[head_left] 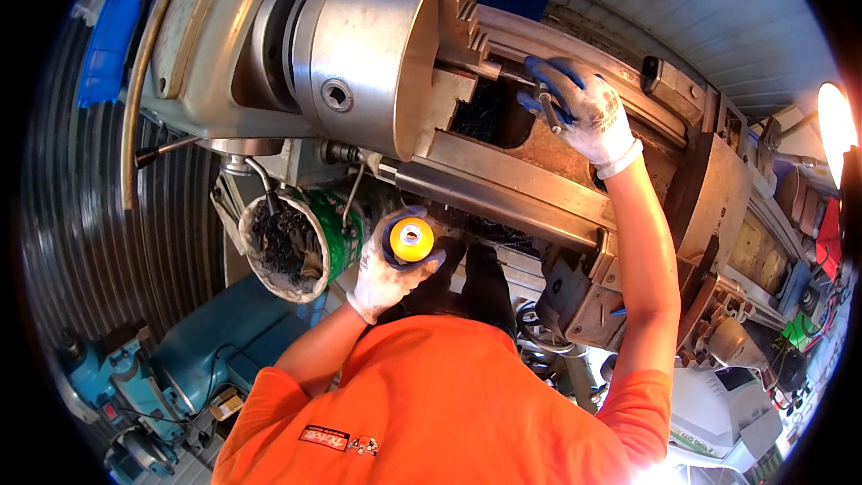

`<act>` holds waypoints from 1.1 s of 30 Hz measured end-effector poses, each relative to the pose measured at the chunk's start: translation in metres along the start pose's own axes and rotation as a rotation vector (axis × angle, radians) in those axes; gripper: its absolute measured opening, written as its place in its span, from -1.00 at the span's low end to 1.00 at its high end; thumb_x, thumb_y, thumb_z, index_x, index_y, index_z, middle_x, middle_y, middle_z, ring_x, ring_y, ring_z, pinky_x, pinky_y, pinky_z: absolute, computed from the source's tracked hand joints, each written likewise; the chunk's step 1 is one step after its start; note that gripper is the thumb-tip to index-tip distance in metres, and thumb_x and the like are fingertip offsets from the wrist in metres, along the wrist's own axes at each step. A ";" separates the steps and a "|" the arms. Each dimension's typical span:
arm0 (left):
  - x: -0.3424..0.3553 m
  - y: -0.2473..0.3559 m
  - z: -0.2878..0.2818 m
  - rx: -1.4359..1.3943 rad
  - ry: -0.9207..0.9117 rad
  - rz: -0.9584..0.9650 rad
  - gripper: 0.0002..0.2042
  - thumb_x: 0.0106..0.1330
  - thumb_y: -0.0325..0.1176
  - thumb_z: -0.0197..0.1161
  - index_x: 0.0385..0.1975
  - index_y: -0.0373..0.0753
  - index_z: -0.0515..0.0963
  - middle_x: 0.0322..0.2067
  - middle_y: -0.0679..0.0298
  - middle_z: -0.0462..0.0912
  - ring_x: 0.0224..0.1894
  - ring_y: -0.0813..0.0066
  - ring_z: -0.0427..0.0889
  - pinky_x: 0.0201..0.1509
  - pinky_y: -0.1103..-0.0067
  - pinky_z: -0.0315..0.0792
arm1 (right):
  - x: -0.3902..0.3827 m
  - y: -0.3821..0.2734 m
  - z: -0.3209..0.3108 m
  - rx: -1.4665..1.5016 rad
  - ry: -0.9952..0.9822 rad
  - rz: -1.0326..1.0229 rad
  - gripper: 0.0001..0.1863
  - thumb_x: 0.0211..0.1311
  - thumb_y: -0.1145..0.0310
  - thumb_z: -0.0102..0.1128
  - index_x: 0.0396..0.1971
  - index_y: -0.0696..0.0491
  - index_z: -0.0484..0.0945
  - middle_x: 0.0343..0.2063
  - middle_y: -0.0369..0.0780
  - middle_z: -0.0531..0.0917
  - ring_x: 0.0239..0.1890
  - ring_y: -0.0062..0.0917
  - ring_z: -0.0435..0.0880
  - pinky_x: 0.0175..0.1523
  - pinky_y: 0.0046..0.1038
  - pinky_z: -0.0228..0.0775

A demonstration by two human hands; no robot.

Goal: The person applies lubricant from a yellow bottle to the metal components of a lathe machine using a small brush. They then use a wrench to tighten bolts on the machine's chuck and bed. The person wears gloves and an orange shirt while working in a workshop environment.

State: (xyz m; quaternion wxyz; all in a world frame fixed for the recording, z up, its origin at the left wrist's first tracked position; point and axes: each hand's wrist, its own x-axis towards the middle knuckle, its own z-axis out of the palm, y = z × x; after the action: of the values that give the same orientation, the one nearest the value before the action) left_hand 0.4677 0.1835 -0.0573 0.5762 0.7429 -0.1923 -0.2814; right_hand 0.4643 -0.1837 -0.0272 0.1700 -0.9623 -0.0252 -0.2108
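My left hand [384, 283], in a white and blue work glove, is wrapped round a yellow-orange round container [413, 247] with a small metal opening facing up. It holds this in front of the lathe bed, near my body. My right hand [584, 112], gloved alike, reaches over the bed to the right of the chuck [364, 49]. Its fingers close on a short dark bar-shaped tool [547, 108] that lies crosswise at the end of a thin metal rod [512, 77]. The rod points out from the chuck jaws [460, 22]. What the tool is, I cannot make out.
Dark metal shavings [485, 112] lie in the bed gap. A green and white bucket [338, 229] of shavings hangs below the chuck. The lathe carriage [709, 198] stands to the right. A teal machine [215, 341] is at lower left, and a bright lamp [837, 126] glows far right.
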 end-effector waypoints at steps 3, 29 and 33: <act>0.002 0.006 0.000 0.032 -0.010 -0.009 -0.38 0.07 -0.41 0.57 0.13 -0.34 0.42 0.02 0.13 0.64 0.03 0.38 0.63 0.18 0.48 0.49 | 0.000 -0.002 0.006 0.093 0.051 0.004 -0.37 0.02 0.30 0.47 0.19 -0.05 0.54 0.03 -0.11 0.63 -0.12 -0.15 0.70 -0.08 -0.24 0.60; 0.001 0.010 0.004 -0.016 -0.056 -0.020 -0.35 0.09 -0.46 0.56 0.18 -0.31 0.38 0.01 0.21 0.62 0.02 0.48 0.59 0.18 0.52 0.48 | 0.004 -0.019 0.001 1.157 -0.127 0.798 -0.60 0.36 0.12 0.31 -0.12 0.21 0.65 -0.43 -0.22 0.74 -0.51 -0.64 0.69 -0.40 -0.59 0.60; 0.002 0.014 0.004 0.061 -0.053 0.036 -0.35 0.08 -0.40 0.58 0.15 -0.34 0.36 -0.03 0.17 0.66 -0.03 0.42 0.64 0.09 0.51 0.54 | 0.011 -0.026 -0.005 1.210 -0.173 0.896 -0.58 0.37 0.07 0.29 -0.16 0.20 0.65 -0.48 -0.21 0.73 -0.59 -0.60 0.69 -0.48 -0.59 0.59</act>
State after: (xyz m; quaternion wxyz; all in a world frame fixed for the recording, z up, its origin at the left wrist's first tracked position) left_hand 0.4675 0.1754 -0.0447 0.5529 0.7488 -0.2295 -0.2845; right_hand 0.4693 -0.1615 -0.0099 0.7353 -0.6324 0.2436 0.0055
